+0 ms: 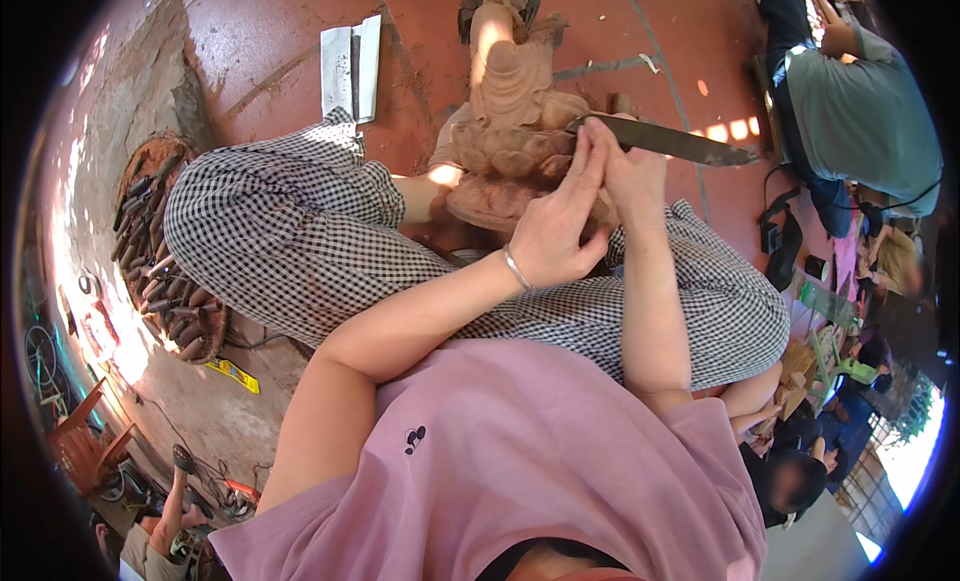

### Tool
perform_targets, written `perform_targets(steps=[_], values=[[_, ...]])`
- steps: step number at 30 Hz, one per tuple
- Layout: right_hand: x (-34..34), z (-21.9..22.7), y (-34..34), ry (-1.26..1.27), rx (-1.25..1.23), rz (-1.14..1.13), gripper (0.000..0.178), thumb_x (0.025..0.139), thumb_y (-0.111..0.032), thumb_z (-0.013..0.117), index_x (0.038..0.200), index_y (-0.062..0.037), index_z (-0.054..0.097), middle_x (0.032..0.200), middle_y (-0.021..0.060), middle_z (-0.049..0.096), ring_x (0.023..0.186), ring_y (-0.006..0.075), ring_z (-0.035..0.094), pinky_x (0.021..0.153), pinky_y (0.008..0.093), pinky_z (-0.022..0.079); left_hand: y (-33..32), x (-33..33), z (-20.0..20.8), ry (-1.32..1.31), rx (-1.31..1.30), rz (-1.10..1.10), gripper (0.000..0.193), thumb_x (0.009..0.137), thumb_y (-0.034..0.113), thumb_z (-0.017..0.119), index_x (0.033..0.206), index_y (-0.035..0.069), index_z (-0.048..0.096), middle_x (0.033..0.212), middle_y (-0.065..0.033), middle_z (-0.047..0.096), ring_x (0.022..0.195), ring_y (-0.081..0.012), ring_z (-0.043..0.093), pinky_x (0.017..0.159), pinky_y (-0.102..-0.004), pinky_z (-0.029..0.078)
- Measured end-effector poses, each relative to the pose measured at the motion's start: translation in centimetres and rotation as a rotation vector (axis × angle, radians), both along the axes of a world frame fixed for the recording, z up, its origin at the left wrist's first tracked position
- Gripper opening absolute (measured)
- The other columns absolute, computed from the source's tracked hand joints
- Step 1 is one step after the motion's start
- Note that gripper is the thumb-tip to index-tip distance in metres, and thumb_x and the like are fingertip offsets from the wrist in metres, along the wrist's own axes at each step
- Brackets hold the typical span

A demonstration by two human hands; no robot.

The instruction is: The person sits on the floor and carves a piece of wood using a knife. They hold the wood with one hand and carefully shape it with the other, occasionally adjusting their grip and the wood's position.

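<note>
A carved wooden statue [512, 86] of a seated robed figure on a petalled base stands upright between my legs. In front of it, my left hand [558, 231], with a silver bangle at the wrist, reaches up with fingers long and pressed together. Beside it is my right hand [635, 176], its fingers bent. Both hands' fingertips meet at the near end of a long dark flat strip [690, 144], which extends to the right past the statue. Whether the strip is a blade or abrasive sheet I cannot tell. Part of the statue's base is hidden behind my hands.
White folded sheets [350, 69] lie on the red tiled floor. On my left, a round basket [215, 331] holds many wooden-handled tools, with a yellow packet [234, 375] nearby. A person in a grey-green shirt [860, 121] sits at the right; more people are beyond.
</note>
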State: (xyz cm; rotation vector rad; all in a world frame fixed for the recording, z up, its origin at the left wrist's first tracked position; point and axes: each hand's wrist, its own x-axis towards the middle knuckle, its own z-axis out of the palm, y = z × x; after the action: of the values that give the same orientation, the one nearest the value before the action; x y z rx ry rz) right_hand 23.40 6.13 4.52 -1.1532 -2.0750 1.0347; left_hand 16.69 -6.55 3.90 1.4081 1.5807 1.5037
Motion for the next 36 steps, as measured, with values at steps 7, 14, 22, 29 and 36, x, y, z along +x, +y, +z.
perform_targets(steps=[7, 14, 22, 29, 36], values=[[0.4, 1.1, 0.6, 0.094, -0.266, 0.02, 0.015, 0.088, -0.016, 0.067, 0.085, -0.0015, 0.068, 0.068, 0.0026, 0.063, 0.065, 0.01, 0.057, 0.059, 0.0259, 0.046, 0.4, -0.2, -0.2, 0.03, 0.032, -0.046, 0.1, 0.07, 0.007, 0.065, 0.154, 0.005, 0.01, 0.157, -0.0265, 0.012, 0.091, -0.0362, 0.066, 0.073, -0.0352, 0.057], [1.6, 0.6, 2.4, 0.346, -0.636, 0.026, 0.013, 0.086, -0.013, 0.069, 0.083, 0.0, 0.066, 0.08, 0.0018, 0.063, 0.073, 0.0098, 0.057, 0.063, 0.024, 0.045, 1.0, -0.8, 0.8, 0.104, -0.196, -0.214, 0.097, 0.072, 0.012, 0.065, 0.154, 0.008, 0.013, 0.155, -0.0297, 0.011, 0.095, -0.0381, 0.064, 0.075, -0.0412, 0.056], [1.4, 0.0, 3.2, 0.411, -0.691, 0.006, 0.021, 0.083, -0.01, 0.074, 0.096, -0.0016, 0.059, 0.085, 0.0027, 0.063, 0.078, 0.0111, 0.059, 0.066, 0.0239, 0.048, 1.3, -0.7, 0.4, 0.125, -0.195, -0.176, 0.098, 0.072, 0.01, 0.067, 0.154, 0.013, 0.014, 0.157, -0.0266, 0.008, 0.081, -0.0308, 0.068, 0.074, -0.0352, 0.057], [2.8, -1.6, 4.1, 0.445, -0.729, 0.116, 0.024, 0.087, -0.012, 0.07, 0.106, 0.0005, 0.064, 0.091, 0.0026, 0.066, 0.083, 0.0107, 0.061, 0.071, 0.0235, 0.049, 2.0, -1.3, 0.4, 0.16, -0.23, -0.256, 0.095, 0.074, 0.008, 0.067, 0.154, 0.013, 0.016, 0.158, -0.0236, 0.011, 0.086, -0.0289, 0.068, 0.077, -0.0339, 0.058], [2.0, -1.6, 3.3, 0.457, -0.779, 0.06, 0.026, 0.088, -0.016, 0.069, 0.108, 0.0001, 0.069, 0.095, 0.0033, 0.069, 0.085, 0.0105, 0.06, 0.076, 0.0232, 0.048, 1.4, -0.9, 0.5, 0.085, -0.215, -0.194, 0.096, 0.074, 0.007, 0.068, 0.154, 0.011, 0.015, 0.158, -0.0233, 0.011, 0.087, -0.0276, 0.068, 0.076, -0.0335, 0.058]])
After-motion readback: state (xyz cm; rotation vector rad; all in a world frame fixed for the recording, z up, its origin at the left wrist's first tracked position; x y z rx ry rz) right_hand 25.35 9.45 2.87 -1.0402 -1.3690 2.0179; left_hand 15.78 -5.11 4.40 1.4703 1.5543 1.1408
